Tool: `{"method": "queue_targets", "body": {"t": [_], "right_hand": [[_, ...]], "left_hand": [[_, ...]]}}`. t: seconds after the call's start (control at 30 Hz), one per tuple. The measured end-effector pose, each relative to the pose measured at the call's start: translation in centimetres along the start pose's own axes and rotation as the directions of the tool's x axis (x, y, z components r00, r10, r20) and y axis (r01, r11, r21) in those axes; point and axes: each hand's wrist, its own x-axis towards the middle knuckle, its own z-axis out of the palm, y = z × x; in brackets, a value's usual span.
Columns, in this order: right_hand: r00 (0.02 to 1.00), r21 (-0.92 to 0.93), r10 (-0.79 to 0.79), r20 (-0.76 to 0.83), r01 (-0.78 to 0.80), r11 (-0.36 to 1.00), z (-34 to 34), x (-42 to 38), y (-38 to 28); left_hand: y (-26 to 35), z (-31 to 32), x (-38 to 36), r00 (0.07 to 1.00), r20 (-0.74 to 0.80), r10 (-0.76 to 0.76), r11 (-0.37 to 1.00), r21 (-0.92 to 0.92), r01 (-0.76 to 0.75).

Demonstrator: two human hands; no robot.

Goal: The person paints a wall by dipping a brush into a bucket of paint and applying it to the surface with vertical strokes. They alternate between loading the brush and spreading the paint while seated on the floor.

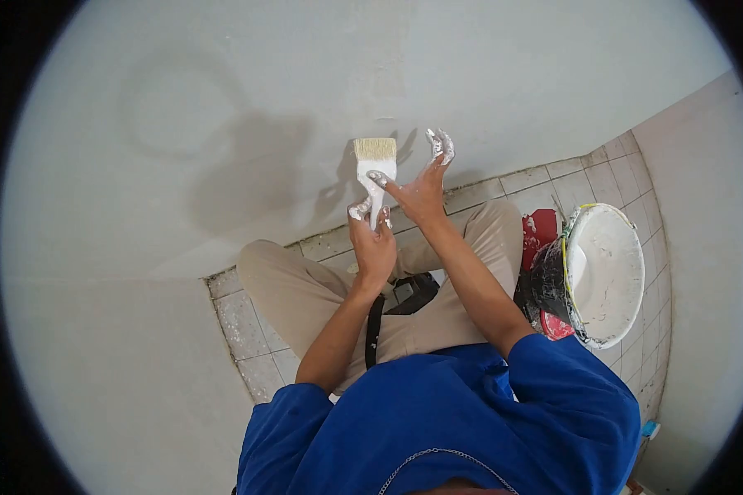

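My left hand (373, 249) is closed around the handle of a flat paintbrush (377, 169), its pale bristles pointing up toward the wall. White paint coats the brush's ferrule and handle. Beside it on the right is my right hand (423, 191), its fingers spread and smeared with white paint. The thumb of that hand overlaps the brush just below the ferrule, while the other fingers stand away from it.
A paint-smeared black bucket (546, 280) with a white interior stands at my right, a red container (540, 228) next to it. The pale wall (305, 74) rises in front of my bent legs. Grimy tiles (524, 179) cover the floor along the wall's foot.
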Motion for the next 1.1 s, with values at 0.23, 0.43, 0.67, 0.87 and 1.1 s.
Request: {"method": "queue_targets", "body": {"t": [0.23,0.43,0.67,0.87,1.1], "right_hand": [[0.983,0.115,0.069,-0.172,-0.049,0.992,-0.6,1.7,1.2],[0.989,0.192,0.025,-0.149,0.004,0.981,-1.1,0.8,-1.3],[0.987,0.07,0.127,-0.095,-0.121,0.99,1.3,1.1,-1.7],[0.912,0.234,-0.159,-0.378,0.26,0.937,1.4,5.8,2.9],[0.825,-0.112,-0.423,-0.375,0.413,0.904,1.5,8.9,4.9]], "left_hand": [[0.0,-0.5,-0.1,0.998,-0.028,-0.05,0.988,0.143,0.053],[0.8,0.0,0.0,0.999,-0.008,0.049,0.969,0.244,-0.045],[1.4,-0.3,-0.4,0.999,0.039,0.022,0.941,0.338,-0.034],[2.0,-0.1,-0.2,0.992,-0.026,-0.126,0.984,0.124,0.128],[1.6,0.0,0.2,0.995,-0.033,-0.097,0.992,0.08,0.1]]}}
